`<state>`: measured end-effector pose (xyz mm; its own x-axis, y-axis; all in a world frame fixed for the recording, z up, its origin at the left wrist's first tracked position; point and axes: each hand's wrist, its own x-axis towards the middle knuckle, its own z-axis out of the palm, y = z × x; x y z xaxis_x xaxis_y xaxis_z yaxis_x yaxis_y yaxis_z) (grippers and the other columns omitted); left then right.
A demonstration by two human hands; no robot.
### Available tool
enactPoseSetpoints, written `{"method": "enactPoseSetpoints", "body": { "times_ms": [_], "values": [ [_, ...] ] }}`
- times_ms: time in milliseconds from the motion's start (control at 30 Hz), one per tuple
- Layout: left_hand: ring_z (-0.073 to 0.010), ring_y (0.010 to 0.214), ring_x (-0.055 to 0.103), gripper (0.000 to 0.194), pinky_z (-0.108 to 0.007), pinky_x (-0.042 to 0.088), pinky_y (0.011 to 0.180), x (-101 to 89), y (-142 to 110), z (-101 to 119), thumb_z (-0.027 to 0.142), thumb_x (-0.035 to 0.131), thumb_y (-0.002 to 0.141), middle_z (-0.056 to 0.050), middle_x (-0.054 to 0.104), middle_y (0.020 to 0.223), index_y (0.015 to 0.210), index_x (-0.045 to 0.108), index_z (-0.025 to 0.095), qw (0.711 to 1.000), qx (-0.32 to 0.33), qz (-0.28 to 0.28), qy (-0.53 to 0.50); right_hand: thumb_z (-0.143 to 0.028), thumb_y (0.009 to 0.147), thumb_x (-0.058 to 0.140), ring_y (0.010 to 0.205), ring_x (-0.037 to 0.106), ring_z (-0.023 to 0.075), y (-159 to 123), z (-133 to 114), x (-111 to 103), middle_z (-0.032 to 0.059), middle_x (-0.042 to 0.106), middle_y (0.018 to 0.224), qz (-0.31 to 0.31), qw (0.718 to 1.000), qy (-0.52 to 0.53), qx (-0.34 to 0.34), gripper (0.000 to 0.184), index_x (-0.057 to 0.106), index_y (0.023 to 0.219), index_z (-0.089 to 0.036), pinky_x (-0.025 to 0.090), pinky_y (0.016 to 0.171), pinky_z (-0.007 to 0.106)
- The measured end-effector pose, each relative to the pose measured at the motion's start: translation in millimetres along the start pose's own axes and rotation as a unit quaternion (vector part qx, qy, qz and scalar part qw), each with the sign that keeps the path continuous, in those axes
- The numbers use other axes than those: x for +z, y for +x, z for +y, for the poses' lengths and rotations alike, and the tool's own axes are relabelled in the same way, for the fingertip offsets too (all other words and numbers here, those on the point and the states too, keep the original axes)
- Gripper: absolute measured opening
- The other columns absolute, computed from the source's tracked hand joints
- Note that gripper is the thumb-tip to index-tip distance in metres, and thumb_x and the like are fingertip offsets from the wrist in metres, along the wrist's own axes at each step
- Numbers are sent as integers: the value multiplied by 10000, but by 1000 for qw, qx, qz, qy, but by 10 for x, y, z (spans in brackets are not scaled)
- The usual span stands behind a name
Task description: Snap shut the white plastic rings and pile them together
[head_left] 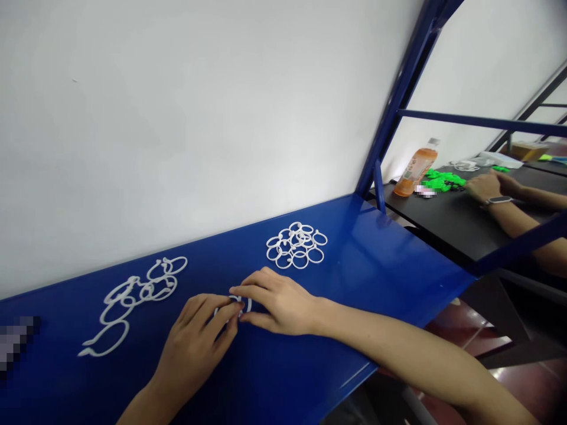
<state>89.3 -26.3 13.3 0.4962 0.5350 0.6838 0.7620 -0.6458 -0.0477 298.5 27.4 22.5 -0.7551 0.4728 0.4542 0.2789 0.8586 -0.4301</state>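
Observation:
My left hand (195,330) and my right hand (279,301) meet low over the blue table. Between their fingertips is a white plastic ring (249,304), partly hidden by the fingers. Both hands are closed on it in a pinch. To the left lie several white open rings (127,330) with flared ends, loosely overlapping in a slanting row. Beyond my right hand a round cluster of white closed rings (300,255) lies flat, each with a small knob where its ends meet.
The blue tabletop (363,271) runs along a white wall (199,118). A blurred-out object (15,345) lies at the left edge. Blue frame bars (394,106) rise at the right. Past them stand an orange drink bottle (416,171), green pieces (443,180) and another person's hands (485,188) at a black table.

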Motion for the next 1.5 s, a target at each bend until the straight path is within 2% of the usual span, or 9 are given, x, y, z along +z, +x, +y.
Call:
{"method": "enactPoseSetpoints", "body": {
  "times_ms": [267, 433, 600, 733, 833, 933, 1133, 1333, 1500],
  "values": [
    [-185, 877, 649, 222, -364, 513, 853, 11, -48, -6, 42, 595, 891, -17, 710, 897, 1008, 656, 220, 998, 58, -4, 23, -270, 951, 606, 1115, 593, 199, -8, 4, 26, 138, 608, 1225, -7, 999, 35, 5, 256, 616, 1159, -123, 542, 950, 343],
    [-166, 882, 643, 247, -331, 512, 869, 5, -55, -3, 45, 604, 894, -28, 698, 926, 1071, 646, 212, 1000, -5, 7, -29, -373, 992, 563, 1089, 583, 210, 15, 25, -8, 125, 650, 1185, 4, 1000, 6, -11, 270, 625, 1117, -143, 509, 977, 393],
    [-167, 936, 644, 271, -324, 496, 917, 35, -69, -50, 89, 595, 915, -27, 712, 995, 1150, 625, 221, 997, -63, 17, -45, -252, 1060, 423, 938, 601, 170, 20, 183, -113, 82, 692, 1041, -10, 999, -16, -33, 250, 632, 1139, -138, 509, 890, 311],
    [-213, 1028, 635, 268, -377, 480, 952, 73, -138, -156, 288, 565, 961, -44, 708, 1082, 1219, 604, 227, 990, -132, -37, -18, -174, 1025, 481, 952, 599, 184, -39, 570, -429, 73, 678, 1025, 61, 988, -114, 88, 205, 674, 1094, -170, 488, 845, 307],
    [-253, 1076, 627, 355, -420, 483, 937, 103, -193, -224, 445, 560, 945, -51, 693, 1146, 1239, 612, 252, 981, -160, -113, 0, -127, 991, 514, 891, 611, 173, -143, 946, -715, 77, 664, 1011, 163, 938, -171, 252, 202, 708, 1024, -170, 475, 807, 283],
    [-263, 1079, 635, 448, -420, 503, 903, 124, -224, -245, 524, 606, 896, -46, 693, 1179, 1265, 618, 272, 971, -165, -171, -6, -100, 958, 546, 868, 631, 166, -261, 1243, -878, 85, 669, 1018, 186, 901, -171, 352, 206, 737, 1005, -162, 473, 822, 266],
    [-272, 1084, 634, 516, -439, 509, 928, 87, -229, -233, 517, 658, 846, -51, 683, 1215, 1307, 608, 292, 973, -141, -181, -19, -93, 909, 601, 902, 679, 177, -360, 1473, -884, 61, 744, 995, 174, 891, -147, 391, 195, 750, 999, -179, 486, 855, 260],
    [-263, 1181, 596, 610, -444, 502, 1004, 22, -220, -228, 232, 592, 821, -45, 624, 1333, 1419, 510, 321, 975, -88, -205, -14, -96, 934, 545, 977, 699, 184, -368, 1532, -856, 58, 767, 1039, 159, 893, -130, 401, 238, 750, 1018, -184, 491, 888, 255],
    [-259, 1171, 607, 598, -432, 535, 970, 18, -205, -204, 166, 571, 807, -40, 626, 1331, 1378, 557, 345, 975, -70, -207, -35, -107, 955, 513, 1007, 689, 181, -371, 1551, -842, 66, 755, 1088, 155, 892, -137, 402, 259, 739, 1057, -181, 484, 905, 253]
  ]
}}
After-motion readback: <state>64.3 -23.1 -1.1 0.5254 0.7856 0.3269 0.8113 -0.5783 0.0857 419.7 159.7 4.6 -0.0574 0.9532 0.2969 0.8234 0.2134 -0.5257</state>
